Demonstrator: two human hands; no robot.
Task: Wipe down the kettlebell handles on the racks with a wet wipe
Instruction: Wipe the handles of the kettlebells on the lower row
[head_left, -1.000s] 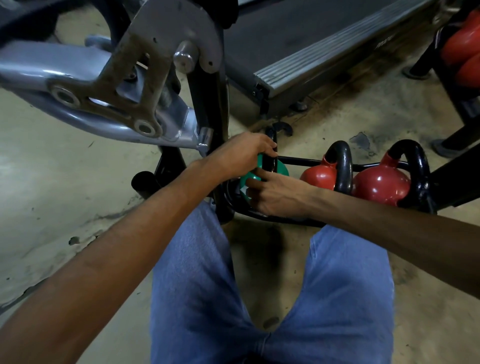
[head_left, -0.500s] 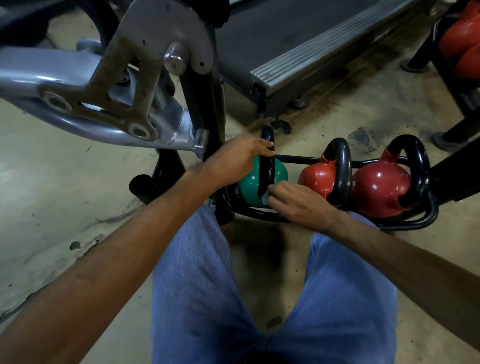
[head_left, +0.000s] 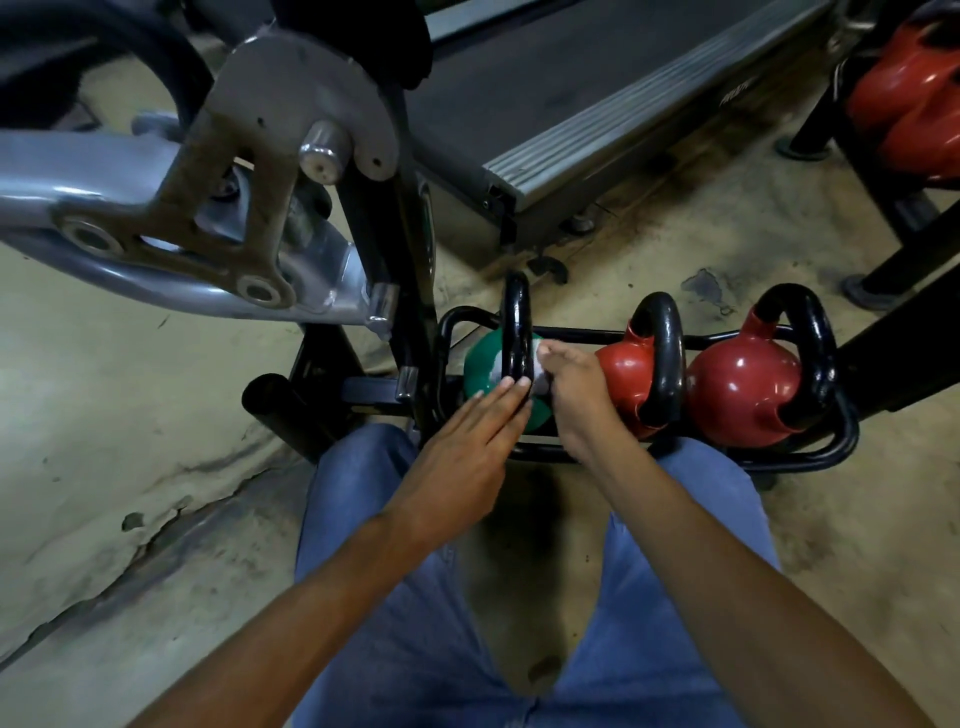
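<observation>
While we crouch over the low black rack (head_left: 810, 460) on the floor, our right hand (head_left: 576, 395) pinches a white wet wipe (head_left: 541, 378) against the black handle (head_left: 517, 332) of the green kettlebell (head_left: 480, 366), at the rack's left end. Our left hand (head_left: 457, 467) lies flat, grip released, fingertips (head_left: 506, 383) touching the handle's near base. Two red kettlebells (head_left: 737, 387) sit beside it.

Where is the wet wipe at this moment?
In the head view the wet wipe is bunched in the right hand, pressed against the right side of the green kettlebell's black handle, at the left end of the floor rack.
</observation>
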